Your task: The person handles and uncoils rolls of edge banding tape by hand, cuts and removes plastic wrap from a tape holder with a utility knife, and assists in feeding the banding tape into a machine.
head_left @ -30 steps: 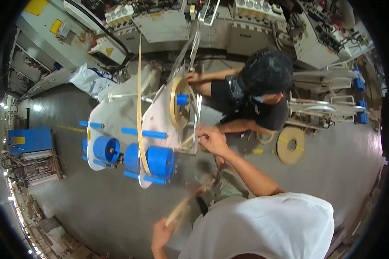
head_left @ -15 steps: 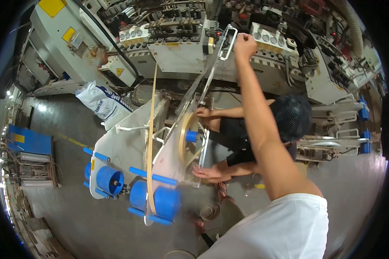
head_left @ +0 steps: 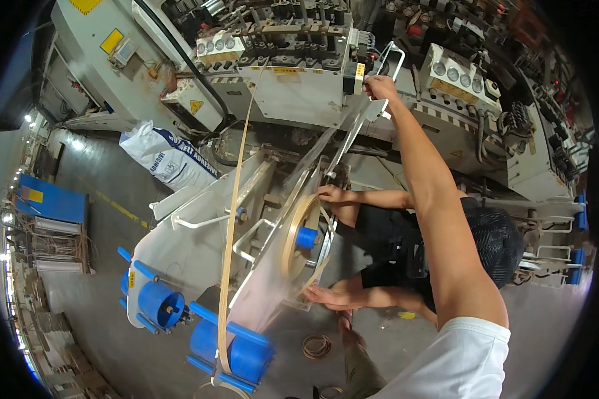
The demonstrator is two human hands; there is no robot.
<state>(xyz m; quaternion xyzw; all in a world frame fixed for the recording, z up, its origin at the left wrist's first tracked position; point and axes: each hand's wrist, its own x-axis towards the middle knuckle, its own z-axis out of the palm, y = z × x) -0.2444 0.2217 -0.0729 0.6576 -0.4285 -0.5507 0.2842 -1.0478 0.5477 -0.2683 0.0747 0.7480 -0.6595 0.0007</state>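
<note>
The right hand is at the far side, its arm stretched away from the near right; the fingers are drawn close together, and I cannot tell whether they pinch anything. The left hand is out of view, so its state cannot be told.

Just left of the fingers is a small box with a yellow face, at the machine's right end. Just beyond the hand, a white wire bracket juts up and away. Just nearer than the hand lies the rail, a slim metal bar whose long axis runs from near left to far right, its far end toward the hand and its near end toward the roll.

The roll stands on edge, its blue hub facing right. A co-worker, crouching on the right, has one hand at its far rim and the other, fingers loosely extended leftward, by its near side.

Left of the roll is a white panel. A pale band runs lengthwise from the machine at the far side to a blue drum at the near left. A white sack lies farther left, and a coil rests on the floor near the co-worker's foot.
</note>
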